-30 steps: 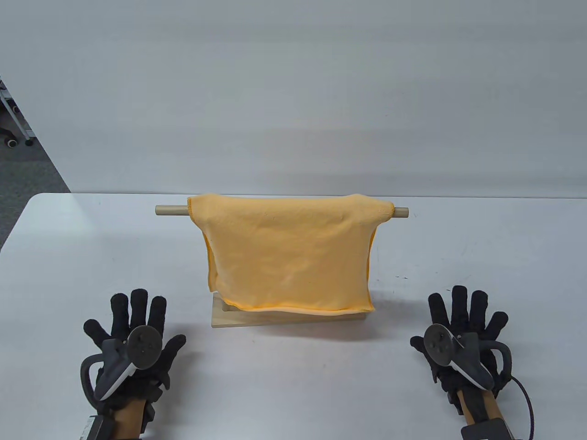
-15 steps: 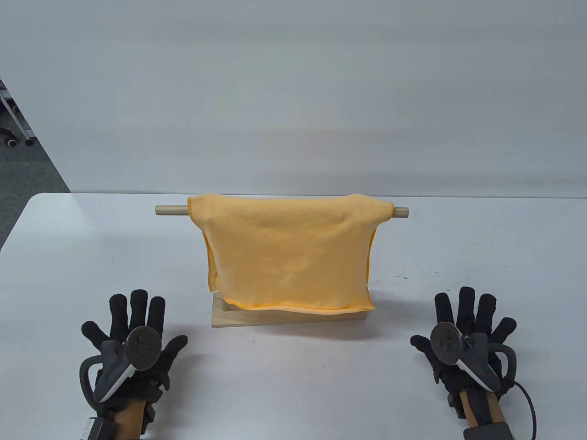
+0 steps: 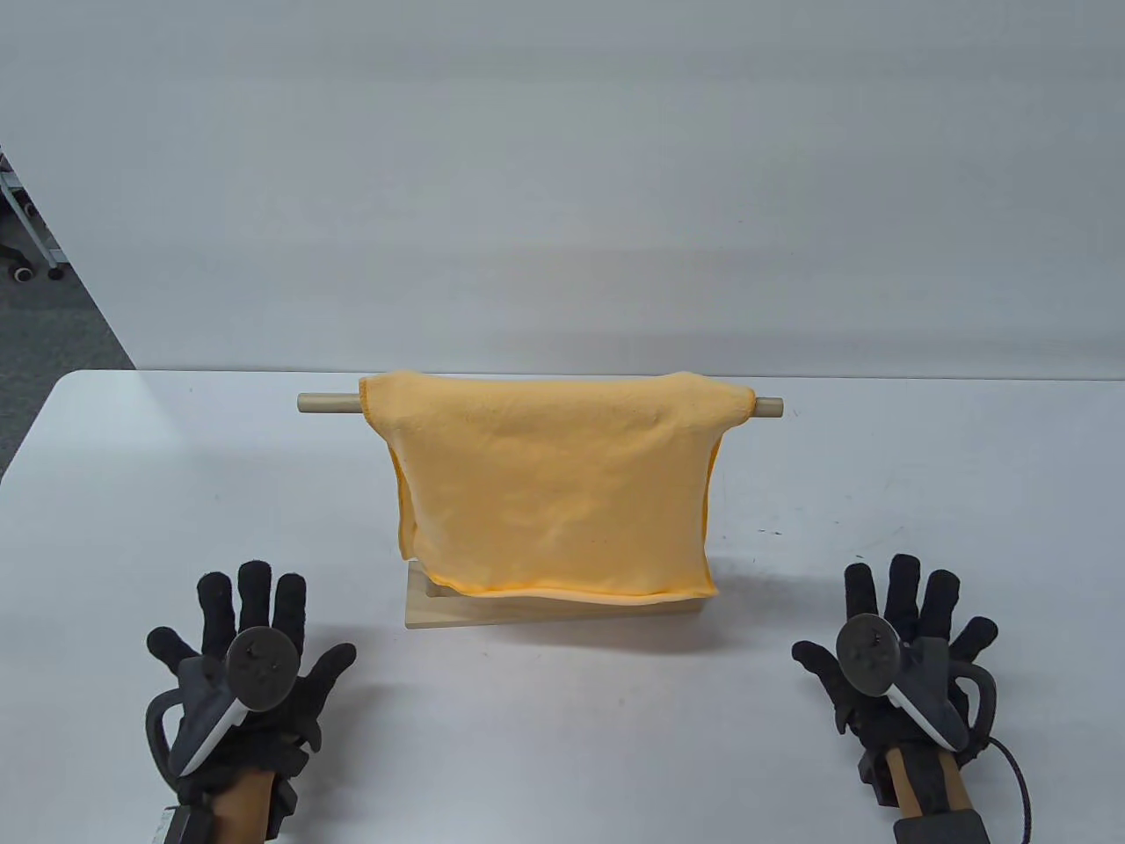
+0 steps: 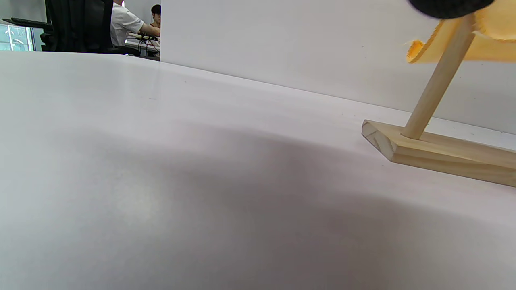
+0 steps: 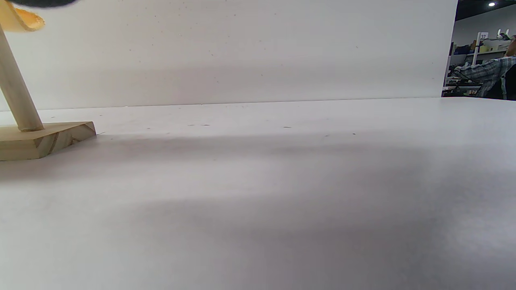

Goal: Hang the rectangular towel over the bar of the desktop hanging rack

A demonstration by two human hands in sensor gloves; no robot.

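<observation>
An orange towel [image 3: 554, 488] hangs draped over the wooden rack bar [image 3: 327, 403], covering most of it; both bar ends stick out. The rack's wooden base [image 3: 457, 608] stands on the white table. My left hand [image 3: 250, 637] lies flat and open on the table at front left, apart from the rack. My right hand [image 3: 901, 629] lies flat and open at front right, also apart. Neither holds anything. The left wrist view shows the base [image 4: 443, 151], an upright post [image 4: 437, 86] and a towel corner [image 4: 423, 50]. The right wrist view shows the base [image 5: 44, 139] and a post [image 5: 16, 94].
The white table [image 3: 562, 703] spreads around the rack. A grey wall panel [image 3: 562, 176] stands behind its far edge. Chair wheels and a frame [image 3: 26, 255] show on the floor at far left.
Both hands have drifted slightly outward and toward the front edge, staying flat and open. The towel and rack have not moved.
</observation>
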